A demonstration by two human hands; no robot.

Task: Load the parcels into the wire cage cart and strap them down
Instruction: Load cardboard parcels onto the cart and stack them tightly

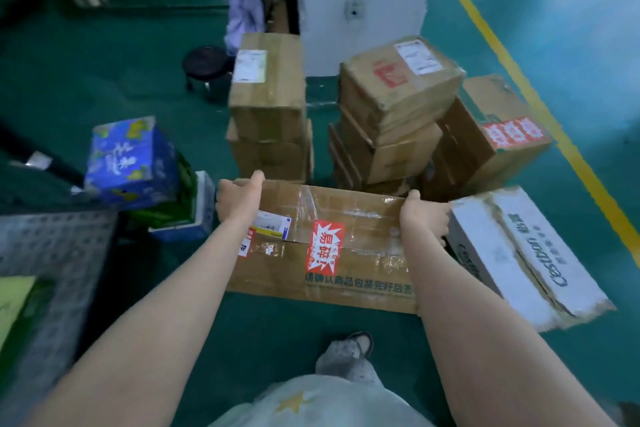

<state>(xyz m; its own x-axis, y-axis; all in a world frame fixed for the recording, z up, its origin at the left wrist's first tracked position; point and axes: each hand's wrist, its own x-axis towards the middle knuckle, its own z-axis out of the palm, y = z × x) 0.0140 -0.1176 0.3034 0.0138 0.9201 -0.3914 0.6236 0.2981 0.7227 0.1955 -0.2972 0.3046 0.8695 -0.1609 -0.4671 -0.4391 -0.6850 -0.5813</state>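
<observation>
The left hand [239, 199] and right hand [424, 218] are gripping opposite ends of a long cardboard parcel [332, 253] bearing a red sticker [323, 246], low over the green floor [294, 329]. A white carton [512, 253] is lying just beside its right end. Beyond, stacked brown cartons [394, 97] are standing.

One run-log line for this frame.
phase: pickup | left grip: holds left end of long brown cardboard parcel | right grip: holds right end

L hand [239, 199] & R hand [424, 218] grip ends of taped brown box [325, 246]; stacked boxes [391, 107] behind, green floor [304, 319].
</observation>
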